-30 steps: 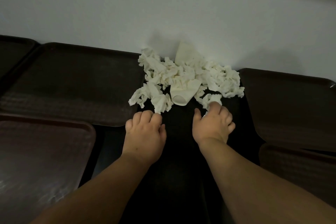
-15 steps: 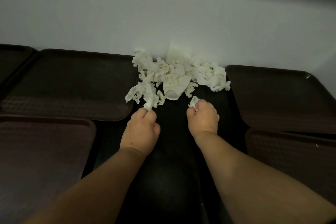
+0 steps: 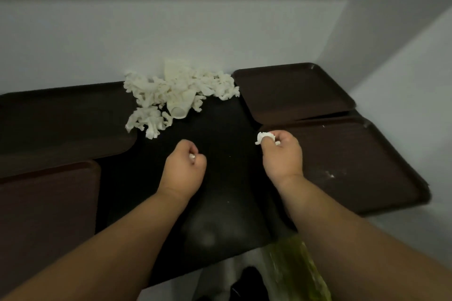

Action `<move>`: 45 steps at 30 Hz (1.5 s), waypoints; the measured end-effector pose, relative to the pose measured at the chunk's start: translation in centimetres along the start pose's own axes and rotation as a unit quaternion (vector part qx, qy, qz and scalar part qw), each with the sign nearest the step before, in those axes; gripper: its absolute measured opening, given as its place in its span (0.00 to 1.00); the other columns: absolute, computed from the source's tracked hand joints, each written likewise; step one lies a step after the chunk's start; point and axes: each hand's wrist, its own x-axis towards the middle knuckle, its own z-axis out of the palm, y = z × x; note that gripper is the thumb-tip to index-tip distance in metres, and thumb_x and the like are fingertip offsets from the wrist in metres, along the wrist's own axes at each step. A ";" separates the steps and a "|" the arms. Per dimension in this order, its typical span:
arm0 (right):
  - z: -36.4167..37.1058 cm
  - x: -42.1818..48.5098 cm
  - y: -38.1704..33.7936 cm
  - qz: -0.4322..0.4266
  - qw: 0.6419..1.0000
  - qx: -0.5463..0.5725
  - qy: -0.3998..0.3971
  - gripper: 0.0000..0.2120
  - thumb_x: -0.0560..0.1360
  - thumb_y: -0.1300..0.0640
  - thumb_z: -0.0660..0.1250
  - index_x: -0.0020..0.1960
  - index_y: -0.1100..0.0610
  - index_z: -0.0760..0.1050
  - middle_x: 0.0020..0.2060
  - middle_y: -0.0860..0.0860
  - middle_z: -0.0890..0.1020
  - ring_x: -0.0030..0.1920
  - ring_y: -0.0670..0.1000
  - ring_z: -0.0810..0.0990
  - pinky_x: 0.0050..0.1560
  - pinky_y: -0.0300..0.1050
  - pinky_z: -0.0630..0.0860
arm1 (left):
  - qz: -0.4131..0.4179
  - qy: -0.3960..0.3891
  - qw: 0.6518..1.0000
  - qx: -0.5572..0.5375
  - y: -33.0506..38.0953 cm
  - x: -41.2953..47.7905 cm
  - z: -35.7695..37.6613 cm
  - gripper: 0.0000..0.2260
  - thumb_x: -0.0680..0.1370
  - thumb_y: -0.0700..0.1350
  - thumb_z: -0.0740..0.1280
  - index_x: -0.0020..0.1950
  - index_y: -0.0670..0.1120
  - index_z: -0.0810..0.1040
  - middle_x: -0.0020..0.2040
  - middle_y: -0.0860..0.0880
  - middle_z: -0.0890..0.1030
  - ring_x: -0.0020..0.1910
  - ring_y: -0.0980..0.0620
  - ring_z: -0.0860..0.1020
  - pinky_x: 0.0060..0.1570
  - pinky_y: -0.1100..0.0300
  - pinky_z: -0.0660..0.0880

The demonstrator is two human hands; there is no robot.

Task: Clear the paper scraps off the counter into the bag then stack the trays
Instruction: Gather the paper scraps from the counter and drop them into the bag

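1. Head view: the right hand (image 3: 281, 154) is clenched round a white paper scrap (image 3: 263, 137) that pokes out past the thumb. The left hand (image 3: 184, 168) is fisted on a smaller scrap (image 3: 192, 156), barely showing.
2. Both fists hang over the dark counter (image 3: 220, 190), apart from the heap, probably to carry each load to the green bag (image 3: 293, 271) below the near edge.
3. The scrap pile (image 3: 151, 117) lies against the wall between the left tray (image 3: 61, 124) and the right tray (image 3: 293, 93), its long axis left to right. A paper cup (image 3: 179, 107) in it lies on its side, mouth toward the person.
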 end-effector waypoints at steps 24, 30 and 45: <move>-34.4 -5.4 22.0 0.278 0.936 0.018 0.213 0.09 0.74 0.50 0.66 0.45 0.57 0.75 0.40 0.57 0.78 0.40 0.57 0.76 0.47 0.53 0.74 | -0.113 -0.331 0.927 -0.136 13.2 -19.6 31.0 0.17 0.71 0.29 0.69 0.52 0.48 0.74 0.45 0.43 0.75 0.42 0.48 0.75 0.39 0.57 0.72; -36.7 -4.5 25.8 0.330 0.935 0.045 0.119 0.29 0.71 0.44 0.69 0.68 0.54 0.73 0.62 0.56 0.78 0.60 0.60 0.78 0.64 0.61 0.76 | -0.103 -0.311 0.942 -0.079 12.1 -20.7 36.7 0.14 0.73 0.32 0.70 0.52 0.49 0.75 0.52 0.42 0.78 0.48 0.45 0.80 0.41 0.54 0.80; -41.7 -8.0 29.6 0.327 0.939 0.073 0.079 0.08 0.79 0.48 0.68 0.48 0.52 0.80 0.46 0.49 0.81 0.44 0.48 0.78 0.55 0.51 0.78 | -0.174 -0.328 0.927 -0.061 10.7 -21.8 46.9 0.18 0.74 0.45 0.77 0.60 0.49 0.74 0.53 0.45 0.80 0.49 0.46 0.81 0.47 0.53 0.80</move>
